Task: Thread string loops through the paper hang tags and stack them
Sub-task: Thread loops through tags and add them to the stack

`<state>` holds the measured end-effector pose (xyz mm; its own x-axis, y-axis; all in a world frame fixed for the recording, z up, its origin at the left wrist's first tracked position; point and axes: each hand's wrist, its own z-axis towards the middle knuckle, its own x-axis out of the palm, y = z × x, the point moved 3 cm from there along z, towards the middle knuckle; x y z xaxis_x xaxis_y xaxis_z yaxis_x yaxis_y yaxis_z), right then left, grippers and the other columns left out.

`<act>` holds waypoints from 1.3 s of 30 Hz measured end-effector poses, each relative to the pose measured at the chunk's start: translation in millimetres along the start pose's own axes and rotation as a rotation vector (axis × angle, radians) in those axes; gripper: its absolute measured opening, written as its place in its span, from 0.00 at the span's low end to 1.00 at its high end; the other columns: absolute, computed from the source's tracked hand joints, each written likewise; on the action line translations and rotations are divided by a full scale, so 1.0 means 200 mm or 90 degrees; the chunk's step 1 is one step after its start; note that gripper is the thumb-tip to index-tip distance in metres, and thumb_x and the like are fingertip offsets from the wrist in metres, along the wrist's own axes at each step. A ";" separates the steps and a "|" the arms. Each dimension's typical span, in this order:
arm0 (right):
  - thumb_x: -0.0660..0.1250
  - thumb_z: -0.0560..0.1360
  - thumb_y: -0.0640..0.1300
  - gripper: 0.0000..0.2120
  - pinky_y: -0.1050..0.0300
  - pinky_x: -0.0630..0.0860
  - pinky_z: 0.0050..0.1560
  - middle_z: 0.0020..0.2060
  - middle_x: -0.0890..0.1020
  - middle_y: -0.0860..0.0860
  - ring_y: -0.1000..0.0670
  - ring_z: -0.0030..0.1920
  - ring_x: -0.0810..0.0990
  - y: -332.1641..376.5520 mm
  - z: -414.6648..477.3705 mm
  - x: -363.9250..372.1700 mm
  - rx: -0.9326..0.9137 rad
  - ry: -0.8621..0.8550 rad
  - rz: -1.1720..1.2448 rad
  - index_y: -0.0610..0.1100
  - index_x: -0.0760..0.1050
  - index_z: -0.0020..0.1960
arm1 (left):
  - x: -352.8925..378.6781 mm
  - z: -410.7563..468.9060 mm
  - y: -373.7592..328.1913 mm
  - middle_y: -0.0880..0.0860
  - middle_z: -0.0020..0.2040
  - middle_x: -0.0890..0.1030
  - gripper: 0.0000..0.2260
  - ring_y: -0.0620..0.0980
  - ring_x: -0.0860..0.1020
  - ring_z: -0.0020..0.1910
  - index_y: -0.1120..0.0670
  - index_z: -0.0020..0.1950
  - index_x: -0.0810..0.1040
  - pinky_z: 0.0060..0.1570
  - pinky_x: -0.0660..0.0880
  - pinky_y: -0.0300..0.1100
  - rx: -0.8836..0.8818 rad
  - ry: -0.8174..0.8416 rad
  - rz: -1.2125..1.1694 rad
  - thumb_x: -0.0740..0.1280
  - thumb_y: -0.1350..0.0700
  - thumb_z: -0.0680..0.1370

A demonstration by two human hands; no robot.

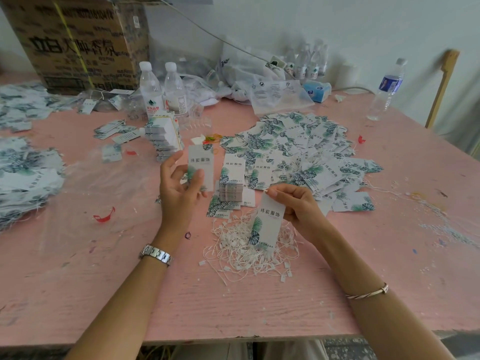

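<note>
My left hand [179, 183] holds a white hang tag [200, 162] with a green leaf print upright, thumb on its lower front. My right hand [293, 206] pinches the top of a second hang tag [267, 222], which hangs down over a tangled heap of white string loops [239, 250] on the pink table [259, 302]. A neat stack of tags [231, 188] stands just beyond, between my hands. A wide loose pile of threaded tags [301, 149] spreads behind it to the right.
Two water bottles [161, 89] and a banded block of tags [165, 139] stand behind my left hand. More tag heaps [23, 178] lie at far left. A cardboard box [78, 40], plastic bags and another bottle [387, 89] line the back. The table's front edge is near me.
</note>
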<state>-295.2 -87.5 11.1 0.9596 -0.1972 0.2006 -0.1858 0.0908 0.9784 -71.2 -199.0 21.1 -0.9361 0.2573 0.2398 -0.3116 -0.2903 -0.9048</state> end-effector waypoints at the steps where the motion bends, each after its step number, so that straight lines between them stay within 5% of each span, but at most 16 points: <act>1: 0.72 0.72 0.44 0.05 0.58 0.52 0.30 0.25 0.74 0.52 0.55 0.24 0.59 0.00 0.00 0.00 0.001 -0.004 0.004 0.45 0.85 0.40 | 0.03 -0.01 -0.01 0.53 0.53 0.80 0.24 0.47 0.80 0.32 0.53 0.72 0.65 0.26 0.74 0.36 -0.011 0.042 -0.022 0.69 0.64 0.79; 5: 0.69 0.72 0.43 0.04 0.61 0.52 0.29 0.21 0.69 0.56 0.58 0.21 0.59 0.00 0.01 -0.01 0.011 -0.043 0.026 0.43 0.80 0.40 | 0.17 -0.07 -0.05 0.57 0.63 0.78 0.30 0.59 0.84 0.39 0.46 0.75 0.61 0.28 0.80 0.42 -0.039 0.236 -0.047 0.70 0.64 0.79; 8: 0.69 0.71 0.44 0.05 0.65 0.53 0.26 0.20 0.65 0.57 0.58 0.21 0.56 0.00 0.01 -0.02 0.018 -0.061 0.060 0.41 0.78 0.41 | 0.26 -0.11 -0.02 0.55 0.62 0.80 0.26 0.60 0.85 0.44 0.44 0.73 0.65 0.31 0.81 0.45 -0.094 0.304 -0.066 0.68 0.61 0.80; 11: 0.69 0.72 0.43 0.05 0.68 0.58 0.22 0.21 0.66 0.56 0.58 0.21 0.57 0.01 0.01 -0.02 0.012 -0.053 0.061 0.45 0.81 0.38 | 0.30 -0.14 0.02 0.67 0.58 0.77 0.14 0.53 0.81 0.49 0.42 0.63 0.76 0.41 0.80 0.43 -0.077 0.263 -0.017 0.67 0.58 0.82; 13: 0.69 0.72 0.43 0.06 0.67 0.59 0.22 0.22 0.67 0.55 0.57 0.21 0.58 0.01 0.01 -0.01 0.008 -0.041 0.038 0.46 0.81 0.37 | 0.30 -0.17 0.06 0.71 0.56 0.74 0.14 0.52 0.79 0.46 0.39 0.59 0.79 0.36 0.80 0.42 -0.067 0.241 0.009 0.67 0.58 0.81; 16: 0.69 0.74 0.43 0.05 0.67 0.58 0.23 0.23 0.71 0.54 0.57 0.22 0.60 0.00 0.01 0.00 0.005 -0.010 0.008 0.45 0.80 0.39 | 0.29 -0.21 0.09 0.63 0.52 0.78 0.14 0.47 0.81 0.42 0.40 0.57 0.80 0.27 0.78 0.41 -0.058 0.226 0.022 0.68 0.60 0.81; 21: 0.69 0.74 0.45 0.06 0.66 0.58 0.25 0.26 0.75 0.53 0.56 0.23 0.63 0.01 0.00 0.02 0.005 0.019 -0.016 0.47 0.81 0.39 | 0.30 -0.21 0.08 0.40 0.44 0.81 0.09 0.41 0.82 0.41 0.49 0.57 0.81 0.28 0.78 0.38 -0.049 0.204 0.032 0.68 0.61 0.80; 26: 0.70 0.76 0.45 0.05 0.64 0.57 0.26 0.28 0.77 0.51 0.55 0.25 0.64 0.00 -0.01 0.03 0.008 0.039 -0.025 0.44 0.81 0.43 | 0.31 -0.22 0.09 0.48 0.47 0.83 0.10 0.46 0.83 0.42 0.47 0.56 0.83 0.25 0.77 0.40 -0.070 0.232 0.015 0.70 0.61 0.79; 31: 0.69 0.75 0.46 0.06 0.65 0.58 0.26 0.28 0.78 0.51 0.55 0.26 0.67 -0.01 -0.01 0.05 0.020 0.048 -0.024 0.48 0.84 0.43 | 0.32 -0.23 0.09 0.56 0.50 0.83 0.08 0.66 0.77 0.37 0.45 0.54 0.84 0.25 0.77 0.42 -0.085 0.239 -0.003 0.72 0.54 0.76; 39: 0.68 0.73 0.45 0.07 0.50 0.50 0.36 0.29 0.70 0.47 0.49 0.29 0.56 -0.03 0.00 0.04 0.037 0.048 -0.011 0.50 0.85 0.43 | 0.32 -0.24 0.07 0.46 0.51 0.82 0.12 0.46 0.80 0.35 0.42 0.56 0.82 0.27 0.76 0.39 -0.034 0.253 0.031 0.73 0.56 0.77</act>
<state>-285.8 -89.8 6.2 0.9756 -0.1238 0.1811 -0.1787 0.0302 0.9834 -128.3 -142.6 6.8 -0.8102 0.5839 0.0511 -0.2499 -0.2653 -0.9312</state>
